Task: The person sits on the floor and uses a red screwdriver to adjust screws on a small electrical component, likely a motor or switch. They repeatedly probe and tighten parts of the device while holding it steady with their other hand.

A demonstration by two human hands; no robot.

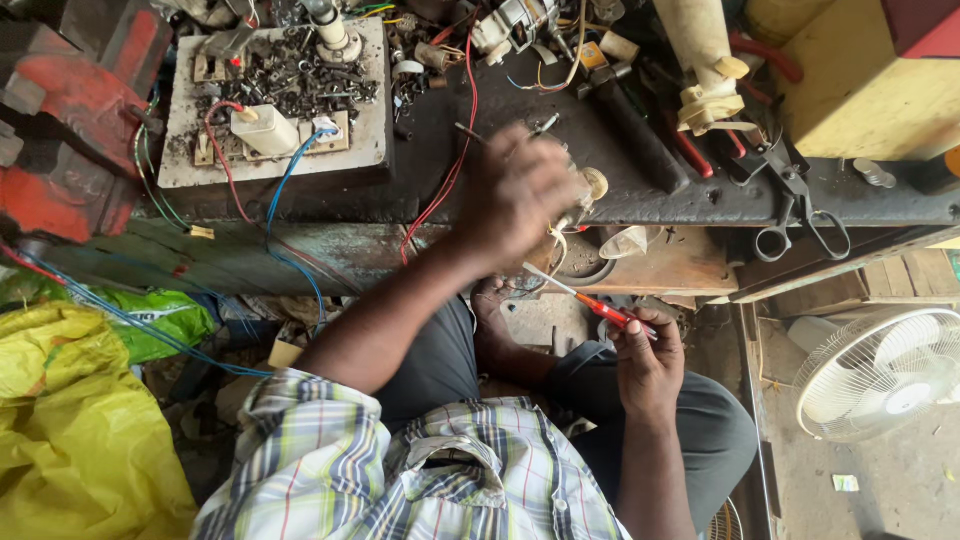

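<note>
My left hand (512, 196) reaches out over the front edge of the dark workbench (650, 195). It is blurred, with the fingers curled around a small cream-coloured part (596, 183) that has thin wires hanging below it. My right hand (648, 362) is lower, above my lap, and grips a red-handled screwdriver (600, 306). The screwdriver's metal shaft points up and left toward the left hand. Its tip stops just under that hand's wrist, apart from the part.
A grey box (370, 120) topped with several loose screws and red and blue wires sits at the back left, beside a red vise (60, 130). Scissors (800, 230) hang off the bench edge. A white fan (880, 375) stands on the right, and yellow (70, 430) and green (165, 315) bags on the left.
</note>
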